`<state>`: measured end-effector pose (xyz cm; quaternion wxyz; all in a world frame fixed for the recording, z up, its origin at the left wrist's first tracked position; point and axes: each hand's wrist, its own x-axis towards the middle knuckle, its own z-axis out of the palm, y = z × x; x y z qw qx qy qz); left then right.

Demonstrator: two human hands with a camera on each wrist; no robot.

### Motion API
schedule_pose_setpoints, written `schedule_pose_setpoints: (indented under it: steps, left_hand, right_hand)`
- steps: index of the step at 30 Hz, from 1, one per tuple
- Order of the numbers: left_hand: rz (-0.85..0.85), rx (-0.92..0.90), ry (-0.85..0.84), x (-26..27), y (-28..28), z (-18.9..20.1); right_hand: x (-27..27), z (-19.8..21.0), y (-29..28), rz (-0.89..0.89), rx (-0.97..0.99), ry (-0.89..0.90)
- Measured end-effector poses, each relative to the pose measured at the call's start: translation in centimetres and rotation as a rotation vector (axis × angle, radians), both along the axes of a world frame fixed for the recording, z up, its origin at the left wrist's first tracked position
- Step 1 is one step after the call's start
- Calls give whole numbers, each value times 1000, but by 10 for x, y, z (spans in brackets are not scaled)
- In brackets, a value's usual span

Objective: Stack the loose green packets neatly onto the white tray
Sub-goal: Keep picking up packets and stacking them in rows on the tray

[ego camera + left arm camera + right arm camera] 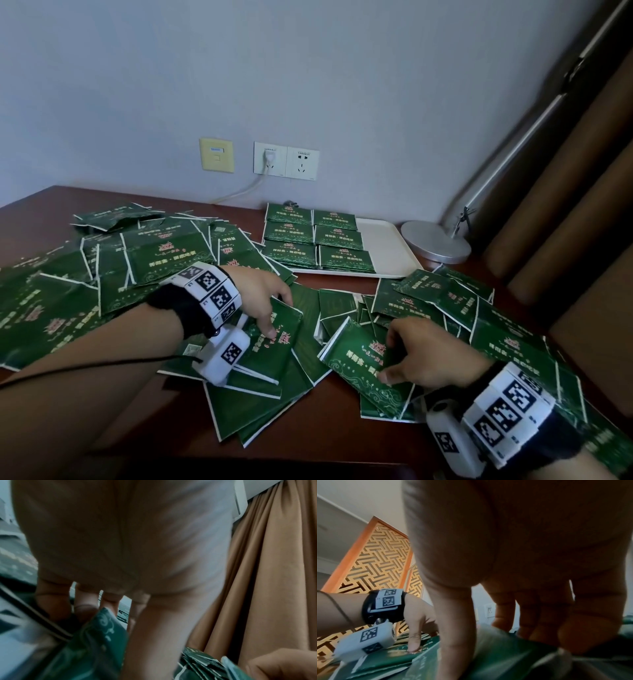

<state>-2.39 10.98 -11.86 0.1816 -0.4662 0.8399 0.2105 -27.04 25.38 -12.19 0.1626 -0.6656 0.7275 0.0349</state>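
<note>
Loose green packets lie scattered over the dark wooden table (342,428). The white tray (387,246) stands at the back, with stacked green packets (315,240) in two columns on its left part; its right strip is bare. My left hand (279,317) pinches one green packet (270,353), thumb on its face and fingers over its far edge; the left wrist view shows that packet (102,635) between the thumb and fingers. My right hand (388,358) grips another green packet (356,373) near the table's front; its fingers (530,622) curl onto the packet (501,660).
A thick pile of packets (68,291) covers the left of the table, and another pile (445,294) lies right of the hands. A round metal lamp base (436,241) sits beside the tray. Wall sockets (286,159) and a brown curtain (565,222) border the table.
</note>
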Motion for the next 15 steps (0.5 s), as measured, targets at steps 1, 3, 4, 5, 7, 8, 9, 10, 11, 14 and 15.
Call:
schedule_pose_setpoints:
  steps: [1, 3, 4, 5, 7, 8, 9, 10, 11, 14, 15]
  left_hand:
    - [-18, -9, -2, -1, -1, 0]
    - [-63, -27, 6, -2, -4, -1]
    - [-79, -29, 19, -3, -6, -2]
    - [-86, -27, 47, -4, -6, -2]
    - [-86, -12, 152, -3, -10, -3]
    - [-82, 16, 222, -2, -13, -3]
    - [-74, 64, 300, -1, -15, -1]
    - [-58, 115, 380, 0, -18, 0]
    - [-35, 155, 460, 0, -22, 3]
    - [98, 130, 709, -2, -38, 8]
    - [188, 118, 814, -3, -45, 10]
  right_hand:
    - [-1, 0, 0, -1, 7, -36]
    - [-4, 0, 2, -2, 20, -154]
    - [-7, 2, 2, 0, 23, -224]
    - [-10, 5, 3, 5, 14, -299]
    - [-17, 13, -1, 33, -53, -464]
    - [-21, 18, -6, 52, -113, -549]
    - [-25, 21, -11, 65, -192, -629]
    - [-28, 24, -18, 60, -284, -698]
    - [-31, 27, -28, 37, -379, -752]
    - [-38, 31, -64, -92, -584, -878]
    - [-40, 31, -78, -145, -608, -935]
